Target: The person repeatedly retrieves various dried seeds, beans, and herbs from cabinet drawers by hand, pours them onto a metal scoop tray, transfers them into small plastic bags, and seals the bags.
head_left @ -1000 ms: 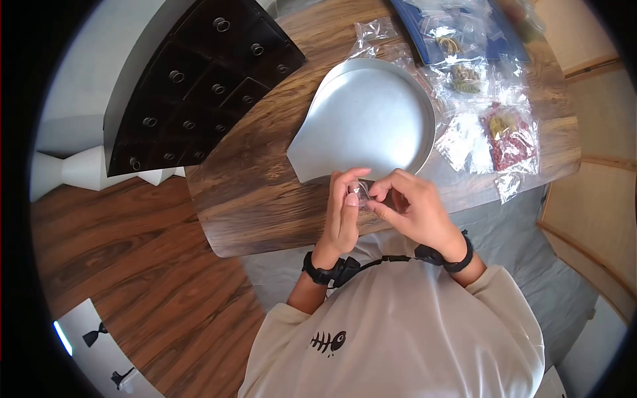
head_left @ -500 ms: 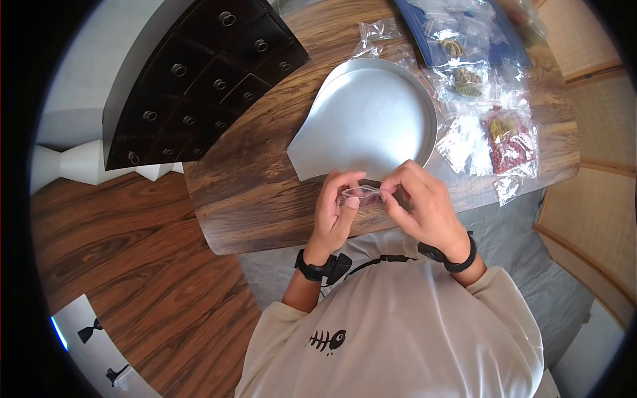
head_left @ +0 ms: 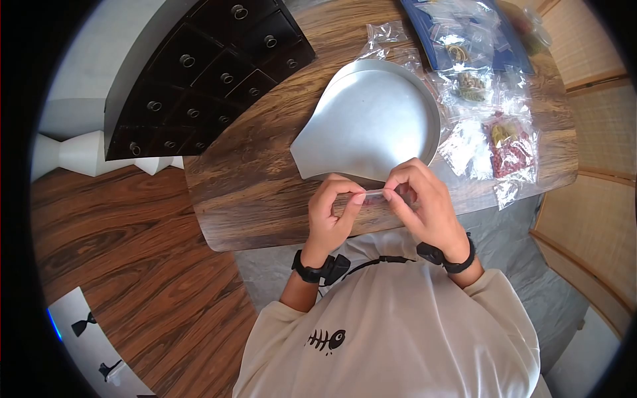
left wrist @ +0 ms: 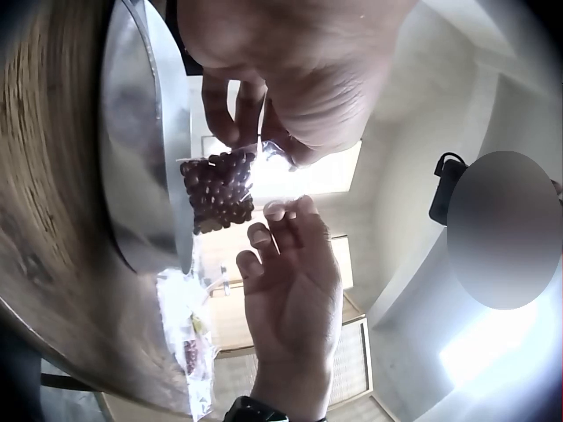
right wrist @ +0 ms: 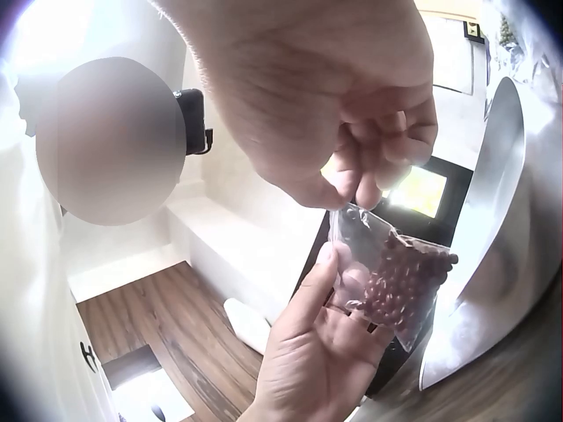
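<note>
A small clear bag of dark red beads (right wrist: pixel 405 281) hangs between the two hands, just off the near rim of the silver tray (head_left: pixel 371 119). The left hand (head_left: pixel 332 215) pinches one top corner between thumb and fingers. By thumb and fingertips, the right hand (head_left: pixel 428 209) pinches the other top corner. In the left wrist view the beads (left wrist: pixel 218 189) fill the lower part of the bag, beside the tray's wall (left wrist: pixel 149 149). From above, the bag's mouth shows as a thin, nearly straight line.
Bags with red beads (head_left: pixel 514 149) and other small parts lie right of the tray, some on a blue folder (head_left: pixel 424 33). A dark cabinet with many small drawers (head_left: pixel 206 83) stands at the left. The wooden table's rounded edge (head_left: pixel 215 242) is near the body.
The bag's mouth, spread wide between the fingers before, is now drawn into a flat line. The left hand has moved slightly left, and the hands are farther apart than a second ago.
</note>
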Available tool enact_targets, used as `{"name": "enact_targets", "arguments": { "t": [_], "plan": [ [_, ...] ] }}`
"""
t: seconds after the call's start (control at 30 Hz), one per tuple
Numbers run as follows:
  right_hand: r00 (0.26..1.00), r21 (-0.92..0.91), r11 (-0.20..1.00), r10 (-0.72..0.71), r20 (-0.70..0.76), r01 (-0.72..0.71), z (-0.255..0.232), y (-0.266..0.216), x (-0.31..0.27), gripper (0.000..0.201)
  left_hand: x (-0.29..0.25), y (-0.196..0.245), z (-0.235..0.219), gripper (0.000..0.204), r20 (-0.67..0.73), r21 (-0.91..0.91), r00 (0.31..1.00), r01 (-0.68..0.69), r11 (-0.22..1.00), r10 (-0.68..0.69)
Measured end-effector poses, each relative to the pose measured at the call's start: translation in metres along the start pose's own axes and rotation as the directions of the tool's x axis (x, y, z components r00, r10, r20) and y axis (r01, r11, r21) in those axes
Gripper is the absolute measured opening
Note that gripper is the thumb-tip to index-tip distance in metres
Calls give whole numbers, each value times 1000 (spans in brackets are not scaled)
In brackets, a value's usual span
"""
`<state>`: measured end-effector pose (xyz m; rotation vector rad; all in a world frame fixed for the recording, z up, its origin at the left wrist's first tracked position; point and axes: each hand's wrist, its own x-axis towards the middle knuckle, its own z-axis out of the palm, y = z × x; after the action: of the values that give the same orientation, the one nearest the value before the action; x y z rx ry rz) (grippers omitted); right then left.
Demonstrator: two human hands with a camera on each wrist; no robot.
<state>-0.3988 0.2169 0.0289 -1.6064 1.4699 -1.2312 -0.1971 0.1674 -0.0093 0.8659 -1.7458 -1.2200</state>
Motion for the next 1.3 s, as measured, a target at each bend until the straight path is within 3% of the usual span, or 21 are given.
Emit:
{"name": "enact_targets", "arguments": {
  "t": [0.2,0.47,0.53,0.63,0.83,1.03,1.3],
  "plan": [
    [1000,-46,999,-3,-13,3,-3,2,1,14,2,7,5,8,-21,124,1000,5,992,-2],
    [1000,-11,1000,5,2,-5,-6,2,3,15,7,14,6,8,-1,135,1000,-14,991,14],
    [992,-18,991,-130,6,130,-3,4,5,16,8,13,6,8,34,139,999,-44,989,40],
    [986,-15,986,-164,35,164,-2,10,4,19,9,14,8,9,36,126,999,-33,991,29],
    [991,-81,988,-134,6,134,-4,12,1,12,12,17,3,10,53,290,992,-126,949,115],
    [994,-46,998,-50,-95,45,-9,7,-1,14,11,18,-4,12,57,319,995,-98,943,84],
    [994,-133,987,-100,-50,93,-18,3,-4,19,11,18,0,12,131,313,989,-101,944,63]
  ]
}}
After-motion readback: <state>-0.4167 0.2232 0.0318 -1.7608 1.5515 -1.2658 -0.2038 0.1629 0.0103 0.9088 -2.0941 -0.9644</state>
